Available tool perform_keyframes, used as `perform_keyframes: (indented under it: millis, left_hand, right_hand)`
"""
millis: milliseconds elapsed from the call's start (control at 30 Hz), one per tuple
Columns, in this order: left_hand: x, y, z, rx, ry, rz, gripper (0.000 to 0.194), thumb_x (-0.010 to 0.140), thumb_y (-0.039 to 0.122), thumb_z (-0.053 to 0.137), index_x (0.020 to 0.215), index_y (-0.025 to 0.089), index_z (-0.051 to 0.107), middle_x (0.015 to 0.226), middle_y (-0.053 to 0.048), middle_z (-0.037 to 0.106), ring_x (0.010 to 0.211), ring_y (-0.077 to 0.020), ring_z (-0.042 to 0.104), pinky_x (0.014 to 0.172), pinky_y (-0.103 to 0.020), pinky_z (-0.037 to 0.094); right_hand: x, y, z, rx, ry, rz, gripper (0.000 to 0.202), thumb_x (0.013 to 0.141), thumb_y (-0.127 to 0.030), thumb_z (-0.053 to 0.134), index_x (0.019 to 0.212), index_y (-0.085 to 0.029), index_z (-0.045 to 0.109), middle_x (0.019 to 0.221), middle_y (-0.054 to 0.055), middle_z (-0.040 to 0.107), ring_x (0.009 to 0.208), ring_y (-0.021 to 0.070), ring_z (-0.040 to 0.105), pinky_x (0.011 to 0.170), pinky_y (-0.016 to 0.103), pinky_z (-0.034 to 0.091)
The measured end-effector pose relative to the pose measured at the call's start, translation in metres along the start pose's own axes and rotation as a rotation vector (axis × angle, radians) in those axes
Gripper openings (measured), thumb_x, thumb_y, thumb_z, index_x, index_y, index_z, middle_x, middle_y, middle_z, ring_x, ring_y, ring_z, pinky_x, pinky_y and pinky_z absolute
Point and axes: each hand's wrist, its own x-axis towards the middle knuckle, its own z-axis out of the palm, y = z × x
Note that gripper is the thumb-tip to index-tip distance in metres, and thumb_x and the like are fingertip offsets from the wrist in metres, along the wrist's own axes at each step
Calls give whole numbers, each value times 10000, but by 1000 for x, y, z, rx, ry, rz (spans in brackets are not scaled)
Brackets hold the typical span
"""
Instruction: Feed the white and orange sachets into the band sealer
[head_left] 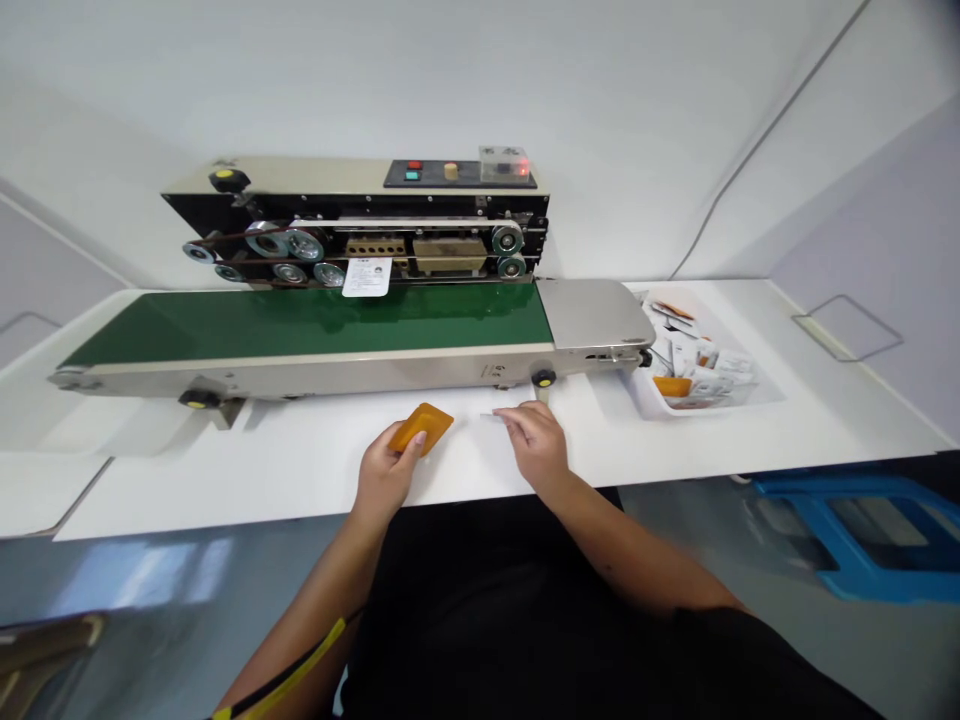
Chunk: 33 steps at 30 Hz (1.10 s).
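Observation:
My left hand (388, 468) is closed on a small orange pouch (421, 428), thumb on top, just above the white table. A short way to its right, my right hand (538, 440) pinches a thin pale piece (491, 417) seen almost edge-on; its kind is hard to make out. Behind both hands stands a band sealing machine (356, 205) with a green conveyor belt (322, 325). A white printed pouch (367, 278) hangs from the machine's rollers, its lower end over the belt.
On the right, a white bin (664, 408) holds several white and orange pouches. A translucent tray (97, 425) sits under the belt's left end. A blue plastic stool (862, 535) stands on the floor at right. A cable (757, 160) runs down the wall.

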Motion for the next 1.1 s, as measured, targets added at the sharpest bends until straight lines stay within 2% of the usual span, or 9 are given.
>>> perform_keyframes:
  millis: [100,200,367,500,600,767,867,1000,1100]
  left_hand:
    - [0,-1,0,-37,-3,-15,405,907,601,666,998,210,728,839,-26,720,736,-211,657,675,-305,523]
    - [-1,1,-1,-15,-23,-5,410,900,610,661,941,206,714,822,-25,705,735,-209,646,673,-301,511]
    - [0,3,-2,25,-51,-21,468,886,644,633,954,188,710,827,-32,704,754,-210,648,687,-296,513]
    - [0,4,-3,-1,-61,-26,464,872,641,641,945,187,708,811,-30,698,726,-205,640,660,-293,506]
    - [-2,7,-5,-23,-68,-15,449,891,626,639,954,187,708,823,-31,700,739,-205,644,670,-293,505]
    - [-4,10,-8,-73,-104,11,427,919,603,642,972,185,716,871,-37,720,798,-214,671,724,-293,526]
    - [-4,6,-8,-87,-101,19,423,926,599,643,970,186,717,874,-39,727,805,-217,677,736,-295,537]
    - [-5,3,-9,-109,-110,16,398,933,580,651,965,189,712,869,-35,724,795,-210,674,727,-287,534]
    - [-5,6,-8,-118,-127,9,384,931,571,658,952,192,712,864,-33,720,791,-209,672,710,-281,527]
  right_hand:
    - [9,-10,-13,147,104,166,236,995,-372,610,1045,-243,802,919,70,770,836,223,701,798,405,618]
    - [29,-27,-33,388,96,308,247,944,-408,684,1099,-233,763,904,40,766,660,157,663,604,317,590]
    - [97,-46,-78,495,15,271,287,824,-430,828,1004,-215,767,786,12,728,569,118,612,522,276,565]
    - [168,-32,-102,408,-15,256,298,786,-379,877,1003,-208,768,785,1,705,604,110,632,588,276,614]
    - [212,-15,-108,348,-12,351,197,812,-268,860,962,-191,756,750,8,691,576,94,610,577,255,602]
    - [245,-1,-107,336,-8,517,82,845,-133,777,893,-157,714,737,39,714,539,76,575,562,230,562]
    - [238,0,-107,247,117,417,55,888,-171,717,895,-185,664,789,19,704,608,104,629,662,281,601]
    - [211,4,-110,-197,270,18,54,930,-241,641,880,-221,639,893,35,695,882,205,697,852,381,600]
    - [198,8,-109,-534,238,-239,124,942,-196,571,842,-226,638,918,72,695,962,250,667,914,417,560]
